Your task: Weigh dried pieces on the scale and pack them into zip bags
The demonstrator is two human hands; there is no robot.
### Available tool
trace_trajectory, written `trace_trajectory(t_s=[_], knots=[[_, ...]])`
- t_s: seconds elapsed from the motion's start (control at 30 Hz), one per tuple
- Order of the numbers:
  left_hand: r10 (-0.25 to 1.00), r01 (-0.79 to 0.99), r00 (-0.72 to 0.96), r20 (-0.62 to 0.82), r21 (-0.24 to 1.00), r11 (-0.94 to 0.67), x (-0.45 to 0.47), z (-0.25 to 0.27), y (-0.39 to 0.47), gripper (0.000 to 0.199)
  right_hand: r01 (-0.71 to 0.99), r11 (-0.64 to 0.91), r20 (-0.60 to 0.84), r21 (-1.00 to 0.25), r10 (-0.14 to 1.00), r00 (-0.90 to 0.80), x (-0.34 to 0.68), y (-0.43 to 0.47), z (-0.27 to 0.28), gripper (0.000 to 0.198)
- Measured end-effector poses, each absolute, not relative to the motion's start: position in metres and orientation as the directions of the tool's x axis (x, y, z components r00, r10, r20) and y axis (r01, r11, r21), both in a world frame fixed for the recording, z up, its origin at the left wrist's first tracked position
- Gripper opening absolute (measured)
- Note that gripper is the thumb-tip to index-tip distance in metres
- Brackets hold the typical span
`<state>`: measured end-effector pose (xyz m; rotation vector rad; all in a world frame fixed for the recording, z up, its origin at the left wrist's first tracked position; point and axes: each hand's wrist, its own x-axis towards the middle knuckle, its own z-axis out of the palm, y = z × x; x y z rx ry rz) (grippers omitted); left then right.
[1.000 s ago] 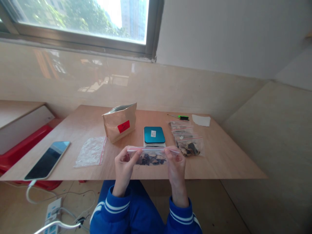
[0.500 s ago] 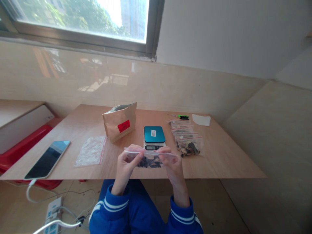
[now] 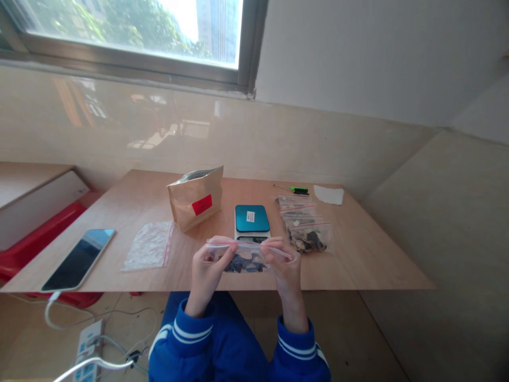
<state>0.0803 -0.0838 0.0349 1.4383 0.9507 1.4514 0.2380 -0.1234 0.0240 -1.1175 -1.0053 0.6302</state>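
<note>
Between my hands is a clear zip bag (image 3: 247,261) with dark dried pieces inside, near the table's front edge. My left hand (image 3: 209,268) pinches the left part of its top strip between thumb and fingers. The right part of the strip is pinched by my right hand (image 3: 283,263). Just beyond the bag sits a kitchen scale (image 3: 252,219) with a blue-green top and a white label; the bag and hands partly cover its display. Right of the scale, several filled zip bags (image 3: 308,237) overlap in a row.
An open brown paper pouch (image 3: 196,200) with a red label stands behind on the left. Flat clear bags (image 3: 148,246) and a charging phone (image 3: 79,260) lie on the left. A green-and-black screwdriver (image 3: 299,190) and a white paper piece (image 3: 328,194) lie at the back right.
Both hands have shifted slightly to the right along with the bag. The bag's top edge is a little higher, covering more of the scale's front. Both hands keep their pinch.
</note>
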Motion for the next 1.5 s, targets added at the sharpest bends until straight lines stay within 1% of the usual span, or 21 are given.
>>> trace_trajectory(t_s=[0.07, 0.13, 0.23, 0.33, 0.4, 0.47, 0.57, 0.67, 0.77, 0.9, 1.0, 1.07, 1.17, 1.3, 1.43, 1.5], knots=[[0.946, -0.075, 0.011, 0.324, 0.944, -0.322, 0.083, 0.034, -0.084, 0.017, 0.017, 0.332, 0.306, -0.943, 0.847, 0.434, 0.238, -0.123, 0.023, 0.013], [0.960, -0.113, 0.027, 0.279, 0.955, -0.274, 0.084, 0.033, -0.083, 0.018, -0.064, 0.297, 0.249, -0.953, 0.885, 0.394, 0.239, -0.123, 0.022, 0.015], [0.969, -0.166, 0.092, 0.228, 0.963, -0.211, 0.083, 0.033, -0.082, 0.019, -0.162, 0.231, 0.179, -0.959, 0.942, 0.284, 0.239, -0.123, 0.022, 0.015], [0.965, -0.193, 0.169, 0.201, 0.967, -0.167, 0.080, 0.036, -0.081, 0.020, -0.219, 0.218, 0.177, -0.951, 0.965, 0.194, 0.239, -0.124, 0.022, 0.027], [0.957, -0.190, 0.215, 0.193, 0.970, -0.153, 0.079, 0.038, -0.081, 0.020, -0.222, 0.220, 0.185, -0.950, 0.968, 0.168, 0.239, -0.124, 0.022, 0.033], [0.955, -0.172, 0.230, 0.187, 0.974, -0.150, 0.080, 0.039, -0.081, 0.019, -0.191, 0.221, 0.195, -0.956, 0.970, 0.149, 0.239, -0.123, 0.022, 0.030], [0.970, -0.147, 0.182, 0.162, 0.980, -0.136, 0.080, 0.038, -0.080, 0.021, -0.107, 0.229, 0.218, -0.967, 0.970, 0.110, 0.241, -0.123, 0.022, 0.026], [0.974, -0.145, 0.154, 0.167, 0.979, -0.144, 0.078, 0.037, -0.080, 0.020, -0.015, 0.260, 0.256, -0.965, 0.957, 0.134, 0.242, -0.124, 0.024, 0.014], [0.959, -0.168, 0.186, 0.214, 0.968, -0.184, 0.075, 0.039, -0.080, 0.017, 0.031, 0.314, 0.314, -0.949, 0.928, 0.200, 0.242, -0.124, 0.026, 0.005], [0.943, -0.195, 0.230, 0.240, 0.961, -0.197, 0.076, 0.041, -0.082, 0.013, 0.074, 0.388, 0.394, -0.919, 0.884, 0.251, 0.239, -0.124, 0.026, 0.002], [0.957, -0.190, 0.193, 0.218, 0.965, -0.182, 0.081, 0.040, -0.083, 0.012, 0.106, 0.428, 0.439, -0.898, 0.849, 0.294, 0.237, -0.123, 0.026, 0.006], [0.964, -0.182, 0.165, 0.210, 0.967, -0.179, 0.085, 0.039, -0.084, 0.013, 0.115, 0.426, 0.440, -0.897, 0.841, 0.316, 0.236, -0.122, 0.025, 0.010], [0.968, -0.175, 0.140, 0.206, 0.968, -0.181, 0.088, 0.038, -0.085, 0.015, 0.085, 0.411, 0.414, -0.908, 0.842, 0.345, 0.232, -0.121, 0.023, 0.009], [0.977, -0.176, 0.078, 0.200, 0.967, -0.184, 0.091, 0.039, -0.088, 0.018, -0.030, 0.392, 0.361, -0.920, 0.872, 0.330, 0.228, -0.119, 0.024, 0.004], [0.974, -0.149, 0.006, 0.226, 0.963, -0.223, 0.093, 0.041, -0.088, 0.018, -0.100, 0.365, 0.316, -0.926, 0.891, 0.324, 0.223, -0.117, 0.028, 0.011], [0.973, -0.154, 0.016, 0.231, 0.962, -0.226, 0.093, 0.041, -0.088, 0.017, -0.123, 0.343, 0.284, -0.931, 0.895, 0.343, 0.222, -0.116, 0.030, 0.012]])
